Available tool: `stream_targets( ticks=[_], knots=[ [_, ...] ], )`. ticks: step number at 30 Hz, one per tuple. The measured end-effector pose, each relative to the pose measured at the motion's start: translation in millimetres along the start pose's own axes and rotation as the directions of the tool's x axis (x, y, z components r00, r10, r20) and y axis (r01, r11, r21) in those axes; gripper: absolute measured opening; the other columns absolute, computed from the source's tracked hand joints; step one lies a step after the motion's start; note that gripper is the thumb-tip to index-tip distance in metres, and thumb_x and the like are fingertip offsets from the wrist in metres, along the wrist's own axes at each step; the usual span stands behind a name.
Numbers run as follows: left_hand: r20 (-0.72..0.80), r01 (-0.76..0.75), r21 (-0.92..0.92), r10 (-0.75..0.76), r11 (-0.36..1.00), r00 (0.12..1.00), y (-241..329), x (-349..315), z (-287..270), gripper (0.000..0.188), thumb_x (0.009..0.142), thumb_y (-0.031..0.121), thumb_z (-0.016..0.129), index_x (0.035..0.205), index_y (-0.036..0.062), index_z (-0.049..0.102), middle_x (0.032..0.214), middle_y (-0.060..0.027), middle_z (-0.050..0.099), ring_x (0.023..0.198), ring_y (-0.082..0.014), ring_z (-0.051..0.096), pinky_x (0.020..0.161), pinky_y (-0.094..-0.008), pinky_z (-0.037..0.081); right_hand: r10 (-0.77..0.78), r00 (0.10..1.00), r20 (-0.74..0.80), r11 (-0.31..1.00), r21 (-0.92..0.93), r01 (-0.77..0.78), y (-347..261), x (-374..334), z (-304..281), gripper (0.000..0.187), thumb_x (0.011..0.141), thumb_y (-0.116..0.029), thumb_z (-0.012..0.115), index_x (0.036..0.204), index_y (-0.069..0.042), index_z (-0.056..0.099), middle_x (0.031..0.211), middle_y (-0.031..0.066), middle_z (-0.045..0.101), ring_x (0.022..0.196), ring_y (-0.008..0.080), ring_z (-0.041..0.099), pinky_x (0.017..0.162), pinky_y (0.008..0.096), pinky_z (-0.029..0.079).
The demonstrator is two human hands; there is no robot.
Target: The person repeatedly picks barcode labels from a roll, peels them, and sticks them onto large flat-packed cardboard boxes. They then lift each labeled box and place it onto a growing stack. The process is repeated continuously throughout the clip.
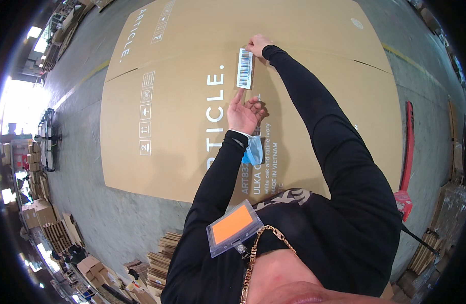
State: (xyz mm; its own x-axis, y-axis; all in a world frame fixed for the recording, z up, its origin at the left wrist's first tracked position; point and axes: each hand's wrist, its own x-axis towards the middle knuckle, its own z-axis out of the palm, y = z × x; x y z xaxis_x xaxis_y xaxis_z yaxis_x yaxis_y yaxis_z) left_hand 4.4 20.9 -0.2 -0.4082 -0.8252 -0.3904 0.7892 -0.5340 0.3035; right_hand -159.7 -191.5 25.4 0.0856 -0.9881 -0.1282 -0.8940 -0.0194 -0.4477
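Note:
A white barcode label (244, 69) is over the large brown cardboard box (314, 101), casting a narrow shadow on it. My right hand (257, 46) pinches the label's far end. My left hand (245, 114) is just below the near end, its index fingertip at the label's edge. The other fingers of that hand are apart and loosely bent, palm partly turned up. From my left wrist hangs a light blue face mask (253, 150). White printed lettering and handling symbols run along the box top.
Grey concrete floor (76, 152) surrounds the box. A long red bar-like piece of equipment (408, 147) stands close to its right side. Stacked flat cardboard (163, 256) lies at the lower left, near open cartons (92, 268). An orange badge (234, 228) in a clear holder hangs at my chest.

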Motion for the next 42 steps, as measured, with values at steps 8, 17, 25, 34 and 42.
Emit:
stream_targets(
  ticks=[8, 17, 25, 34, 42],
  knots=[
    [0.026, 0.03, -0.031, -0.029, 0.999, 0.999, -5.1, 4.3, -1.2, 0.048, 0.098, 0.041, 0.045, 0.143, 0.0301, 0.038, 0.097, -0.0093, 0.058, 0.085, -0.0221, 0.06, 0.076, -0.0422, 0.048, 0.038, 0.998, -0.043, 0.994, -0.104, -0.042, 0.3, -1.0, 5.3, 0.027, 0.082, -0.039, 0.068, 0.1, -0.019, 0.074, 0.119, 0.0085, 0.063, 0.122, 0.0284, 0.052, 0.101, 0.0551, 0.038],
    [0.051, 0.035, -0.025, -0.034, 0.999, 0.998, -10.6, 7.2, -2.8, 0.049, 0.098, 0.041, 0.045, 0.145, 0.0318, 0.035, 0.097, -0.0097, 0.059, 0.085, -0.0227, 0.061, 0.077, -0.0426, 0.05, -0.02, 0.993, -0.12, 0.991, -0.136, 0.004, 1.9, -4.4, 11.6, 0.023, 0.081, -0.036, 0.068, 0.096, -0.019, 0.074, 0.113, 0.0078, 0.063, 0.118, 0.0269, 0.053, 0.097, 0.0504, 0.04],
    [0.055, 0.019, -0.042, -0.017, 0.999, 0.998, -11.4, 7.5, -2.2, 0.052, 0.099, 0.039, 0.044, 0.148, 0.0299, 0.03, 0.096, -0.0105, 0.059, 0.083, -0.0229, 0.062, 0.075, -0.0422, 0.05, -0.073, 0.98, -0.185, 0.99, -0.133, 0.048, 8.1, -7.8, 19.8, 0.02, 0.084, -0.035, 0.065, 0.095, -0.02, 0.074, 0.113, 0.0066, 0.061, 0.118, 0.0263, 0.052, 0.098, 0.049, 0.038],
    [0.078, 0.021, -0.04, -0.017, 0.999, 0.997, -13.3, 7.1, -7.0, 0.046, 0.096, 0.041, 0.049, 0.139, 0.0278, 0.043, 0.098, -0.01, 0.061, 0.089, -0.0256, 0.06, 0.081, -0.045, 0.047, -0.079, 0.968, -0.239, 0.988, -0.147, 0.044, 8.9, -13.0, 25.5, 0.03, 0.083, -0.037, 0.07, 0.105, -0.017, 0.066, 0.117, 0.0054, 0.059, 0.121, 0.0261, 0.051, 0.099, 0.0478, 0.038],
    [0.028, 0.021, -0.103, -0.018, 0.994, 0.999, -14.3, 1.0, -5.5, 0.046, 0.096, 0.041, 0.049, 0.135, 0.0169, 0.049, 0.096, -0.0098, 0.062, 0.087, -0.0253, 0.059, 0.08, -0.0444, 0.048, 0.005, 0.973, -0.232, 0.999, -0.041, -0.015, 4.6, -15.3, 18.8, 0.041, 0.08, -0.037, 0.075, 0.111, -0.018, 0.058, 0.116, 0.005, 0.059, 0.119, 0.0267, 0.053, 0.099, 0.0455, 0.039]
  ],
)
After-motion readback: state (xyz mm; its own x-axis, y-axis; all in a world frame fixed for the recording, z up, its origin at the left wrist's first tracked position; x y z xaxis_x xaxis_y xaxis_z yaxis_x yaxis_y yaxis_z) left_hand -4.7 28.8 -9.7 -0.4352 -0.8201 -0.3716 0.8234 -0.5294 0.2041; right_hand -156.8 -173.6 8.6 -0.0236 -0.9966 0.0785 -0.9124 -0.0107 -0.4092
